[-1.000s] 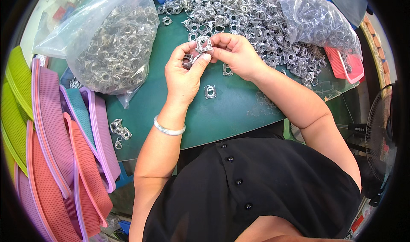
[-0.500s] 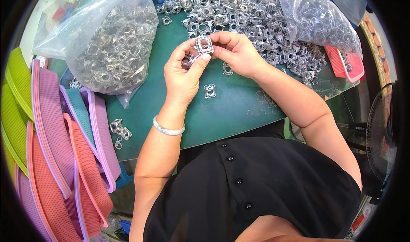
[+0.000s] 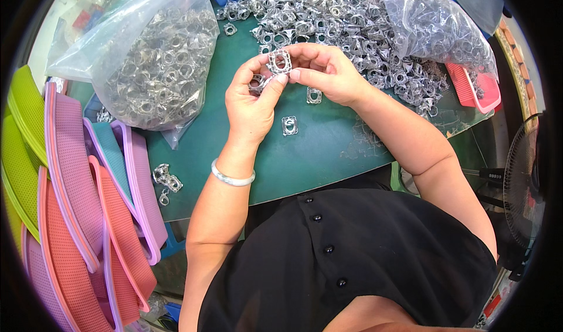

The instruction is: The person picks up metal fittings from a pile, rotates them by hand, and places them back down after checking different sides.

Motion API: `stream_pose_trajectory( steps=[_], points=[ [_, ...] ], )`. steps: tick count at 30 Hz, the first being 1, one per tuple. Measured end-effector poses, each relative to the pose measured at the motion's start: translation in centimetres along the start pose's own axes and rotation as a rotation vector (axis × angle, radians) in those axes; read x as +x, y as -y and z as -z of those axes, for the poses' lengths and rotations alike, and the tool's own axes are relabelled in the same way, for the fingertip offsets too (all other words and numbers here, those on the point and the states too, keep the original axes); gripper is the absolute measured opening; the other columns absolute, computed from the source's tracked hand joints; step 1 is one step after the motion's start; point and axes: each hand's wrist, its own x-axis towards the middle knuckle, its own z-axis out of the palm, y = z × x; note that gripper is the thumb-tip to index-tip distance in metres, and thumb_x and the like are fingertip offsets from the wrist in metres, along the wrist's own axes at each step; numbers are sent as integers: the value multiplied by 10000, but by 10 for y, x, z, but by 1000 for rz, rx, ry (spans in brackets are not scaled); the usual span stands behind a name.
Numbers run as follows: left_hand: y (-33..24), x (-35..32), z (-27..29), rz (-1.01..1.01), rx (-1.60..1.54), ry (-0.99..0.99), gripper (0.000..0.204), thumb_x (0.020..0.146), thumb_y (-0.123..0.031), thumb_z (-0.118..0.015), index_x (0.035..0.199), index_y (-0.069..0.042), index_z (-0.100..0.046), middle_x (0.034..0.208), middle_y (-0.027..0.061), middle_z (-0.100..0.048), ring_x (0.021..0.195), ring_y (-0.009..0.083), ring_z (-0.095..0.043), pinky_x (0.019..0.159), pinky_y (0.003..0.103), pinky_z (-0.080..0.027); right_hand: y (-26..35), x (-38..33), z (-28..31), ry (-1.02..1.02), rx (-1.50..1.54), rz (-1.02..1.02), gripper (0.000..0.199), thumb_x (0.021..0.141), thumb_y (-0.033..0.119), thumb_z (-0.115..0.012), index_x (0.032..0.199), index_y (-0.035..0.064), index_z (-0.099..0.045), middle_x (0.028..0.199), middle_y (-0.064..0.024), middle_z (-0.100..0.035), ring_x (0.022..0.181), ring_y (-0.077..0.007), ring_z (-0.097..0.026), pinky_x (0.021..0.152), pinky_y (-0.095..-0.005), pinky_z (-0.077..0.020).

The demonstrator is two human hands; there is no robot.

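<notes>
Both hands meet above a green mat (image 3: 328, 156). My left hand (image 3: 252, 103) and my right hand (image 3: 325, 71) pinch one small silver metal frame piece (image 3: 280, 61) between their fingertips. A second metal piece (image 3: 256, 84) sits in my left palm. Two loose silver pieces lie on the mat just below the hands, one (image 3: 314, 95) by my right wrist and one (image 3: 289, 125) nearer me. A white bracelet (image 3: 231, 178) circles my left wrist.
A big heap of silver metal pieces (image 3: 328, 15) covers the far mat. Clear plastic bags full of them lie at the far left (image 3: 158, 68) and far right (image 3: 440, 33). Coloured baskets (image 3: 76, 215) stack at left. A pink tray (image 3: 478, 94) and a fan (image 3: 525, 179) are at right.
The silver piece has been turned between the fingertips and now faces the camera flat. The hands stay in the same place.
</notes>
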Motion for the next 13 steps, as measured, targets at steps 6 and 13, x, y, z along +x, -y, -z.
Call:
stream_pose_trajectory(
  steps=[6, 13],
  points=[
    [2, 0, 0, -12, -17, 7, 311, 776, -18, -638, 1070, -27, -540, 845, -24, -531, 644, 21, -475, 506, 133, -354, 1, 0, -1, -11, 17, 41, 336, 821, 20, -540, 1145, -49, -486, 1026, -96, -586, 957, -145, -553, 853, -280, -438],
    [-5, 0, 0, 62, -60, 0, 319, 754, -7, -645, 1053, -18, -534, 799, -20, -507, 670, 21, -455, 574, 147, -381, 2, -1, -2, -25, 21, 66, 340, 823, 25, -544, 1151, -40, -485, 1027, -90, -584, 958, -146, -553, 858, -285, -435]
  ],
)
